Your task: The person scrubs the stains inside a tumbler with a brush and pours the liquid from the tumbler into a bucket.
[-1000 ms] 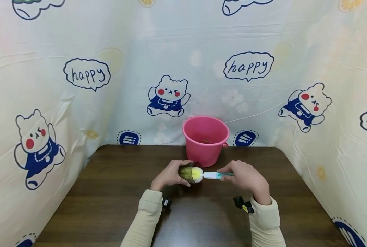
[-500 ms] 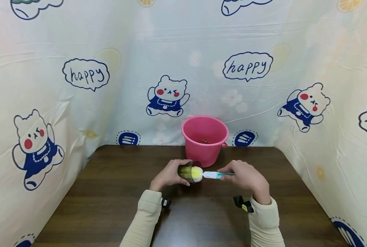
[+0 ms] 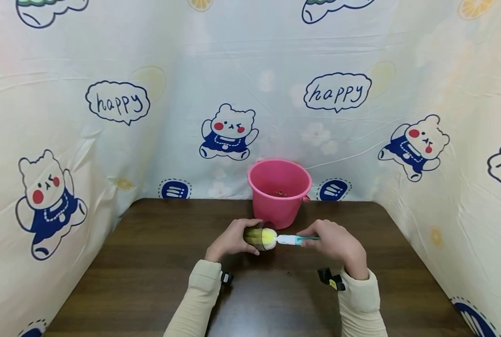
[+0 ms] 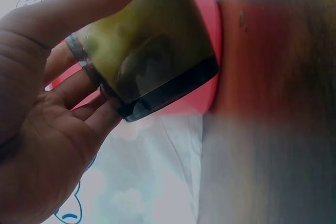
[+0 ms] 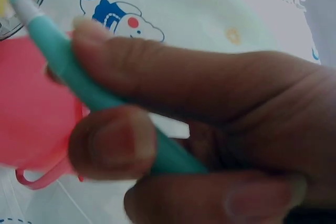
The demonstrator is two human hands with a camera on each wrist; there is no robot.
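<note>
My left hand grips a dark see-through cup lying on its side, its mouth turned to the right. Thumb and fingers go round the cup's wall in the left wrist view. Inside the cup's mouth sits the yellow and white sponge head of a cup brush. My right hand holds that brush by its teal handle, between the thumb and curled fingers. The white neck of the brush joins head and handle outside the cup. Part of the sponge shows blurred through the cup wall.
A pink bucket stands just behind the cup, with small bits at its bottom. Tiny drops or specks lie on the dark wooden table. A printed curtain hangs round the back and sides.
Both hands, the cup and the brush keep almost the same places across the frames. Only a slight shift of the whole head view shows.
</note>
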